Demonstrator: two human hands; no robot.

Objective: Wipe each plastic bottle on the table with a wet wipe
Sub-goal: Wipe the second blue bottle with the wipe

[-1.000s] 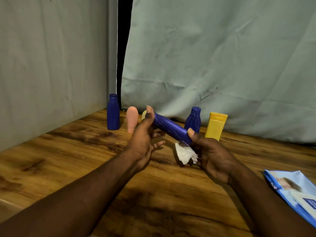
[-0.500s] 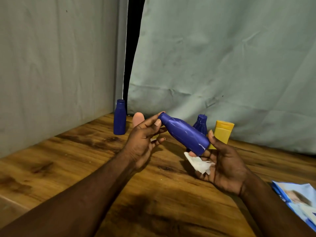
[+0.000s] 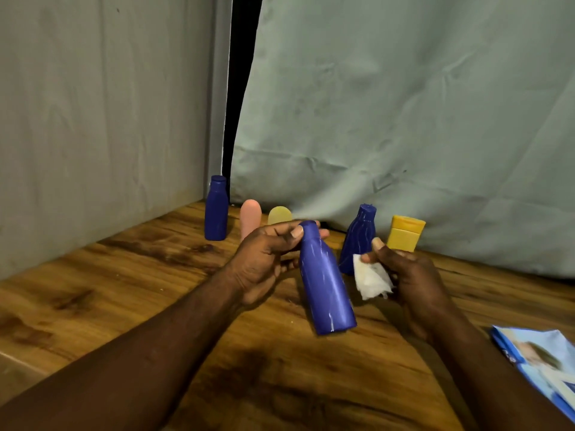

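My left hand (image 3: 264,262) pinches the cap end of a blue plastic bottle (image 3: 326,284), which hangs base-down and tilted above the wooden table (image 3: 124,290). My right hand (image 3: 410,275) grips a crumpled white wet wipe (image 3: 370,279) just right of the bottle, apart from it. Along the back stand a tall blue bottle (image 3: 216,209), a pink bottle (image 3: 250,217), a pale yellow bottle (image 3: 279,215) partly hidden by my left hand, a ribbed blue bottle (image 3: 359,237) and a yellow bottle (image 3: 404,233).
A blue pack of wet wipes (image 3: 541,365) lies at the right edge of the table. Grey-green cloth hangs behind and to the left, with a dark gap in the corner.
The blue bottle swung from lying across both hands to hanging base-down from my left hand alone. My right hand let go of its base and keeps the wipe beside it.
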